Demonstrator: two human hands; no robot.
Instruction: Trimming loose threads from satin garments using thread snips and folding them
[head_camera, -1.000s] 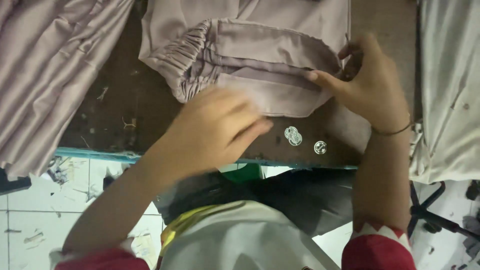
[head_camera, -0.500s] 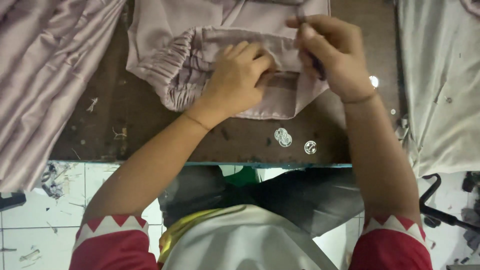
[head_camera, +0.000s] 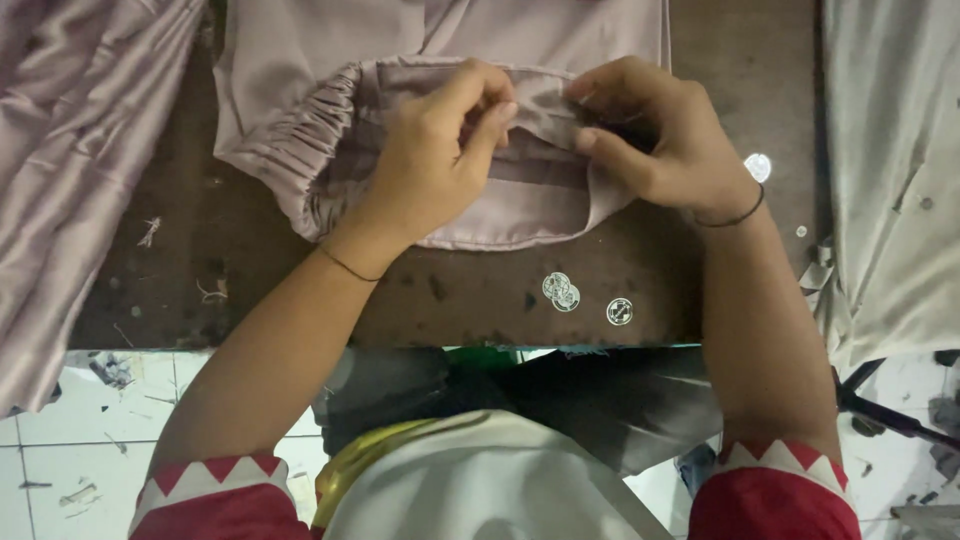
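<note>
Both my forearms reach forward, bare below red sleeves. My left hand (head_camera: 435, 150) and right hand (head_camera: 650, 135) sit close together, fingers curled and pinching, thumbs nearly meeting.

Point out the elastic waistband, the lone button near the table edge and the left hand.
elastic waistband (head_camera: 320, 135), head view, on the gathered folds left of the hand.
lone button (head_camera: 619, 311), head view, on its round face.
left hand (head_camera: 435, 160), head view, on its back.

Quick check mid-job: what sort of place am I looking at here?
Probably a small garment workshop. Both hands, left hand and right hand, work a mauve elastic-waist garment on a worn dark table, with fabric piles beside it and thread scraps.
</note>
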